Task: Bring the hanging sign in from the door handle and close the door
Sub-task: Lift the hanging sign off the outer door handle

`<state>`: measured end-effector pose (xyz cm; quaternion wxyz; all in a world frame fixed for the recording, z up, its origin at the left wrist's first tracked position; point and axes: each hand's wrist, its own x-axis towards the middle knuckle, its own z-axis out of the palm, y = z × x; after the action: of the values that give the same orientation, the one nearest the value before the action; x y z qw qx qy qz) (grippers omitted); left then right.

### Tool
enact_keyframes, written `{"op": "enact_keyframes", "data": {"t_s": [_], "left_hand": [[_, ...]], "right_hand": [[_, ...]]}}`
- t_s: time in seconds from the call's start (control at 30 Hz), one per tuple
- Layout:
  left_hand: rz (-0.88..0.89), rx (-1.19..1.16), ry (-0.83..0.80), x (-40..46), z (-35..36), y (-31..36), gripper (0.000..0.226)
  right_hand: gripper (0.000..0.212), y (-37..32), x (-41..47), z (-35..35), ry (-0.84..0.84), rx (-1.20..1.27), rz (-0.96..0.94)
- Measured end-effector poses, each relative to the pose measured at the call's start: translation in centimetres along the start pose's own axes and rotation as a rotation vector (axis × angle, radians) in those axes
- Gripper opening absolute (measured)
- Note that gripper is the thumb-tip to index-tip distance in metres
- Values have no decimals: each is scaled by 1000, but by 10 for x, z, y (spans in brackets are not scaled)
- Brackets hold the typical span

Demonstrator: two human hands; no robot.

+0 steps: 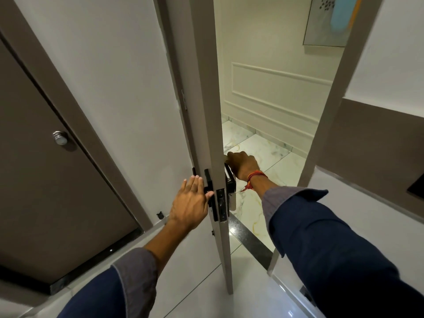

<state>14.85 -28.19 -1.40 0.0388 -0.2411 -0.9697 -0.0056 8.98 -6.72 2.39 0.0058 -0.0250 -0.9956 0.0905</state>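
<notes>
The white door (pixel 137 99) stands open towards me, its beige edge (pixel 206 111) facing the camera. My left hand (pixel 190 203) lies flat on the door's inner face, fingers spread, thumb by the black inner handle (pixel 210 189). My right hand (pixel 243 165) reaches round the edge to the outer side, its fingers curled at the top of the black outer handle (pixel 229 177). A pale flat piece (pixel 232 203), possibly the hanging sign, shows just below that handle, mostly hidden by the door edge. What the right fingers hold is hidden.
A brown door (pixel 46 180) with a round metal knob (pixel 60 138) is on the left. The door frame (pixel 332 111) stands on the right. Beyond the dark threshold strip (pixel 250 239) lies a marble corridor floor (pixel 263 154) and a panelled wall.
</notes>
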Motion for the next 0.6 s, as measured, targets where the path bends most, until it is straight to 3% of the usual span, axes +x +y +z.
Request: {"op": "enact_keyframes", "data": {"t_s": [0.13, 0.2, 0.3, 0.37, 0.47, 0.53, 0.6], "left_hand": [[42, -36, 48, 2, 0, -5, 82], [88, -54, 127, 2, -10, -5, 82], [207, -131, 367, 3, -45, 0, 92], [303, -221, 577, 1, -77, 8, 94], [592, -308, 828, -2, -113, 44, 85], [673, -464, 734, -2, -117, 78, 83], [579, -673, 428, 1, -108, 115, 94]], "right_hand": [[19, -1, 3, -5, 46, 57, 43], [20, 9, -2, -5, 44, 214, 86], [21, 26, -13, -21, -6, 354, 143], [32, 34, -19, -41, 78, 483, 165], [46, 51, -49, -75, 258, 661, 269], [43, 65, -71, -93, 315, 807, 362], [22, 79, -101, -103, 414, 1096, 466]]}}
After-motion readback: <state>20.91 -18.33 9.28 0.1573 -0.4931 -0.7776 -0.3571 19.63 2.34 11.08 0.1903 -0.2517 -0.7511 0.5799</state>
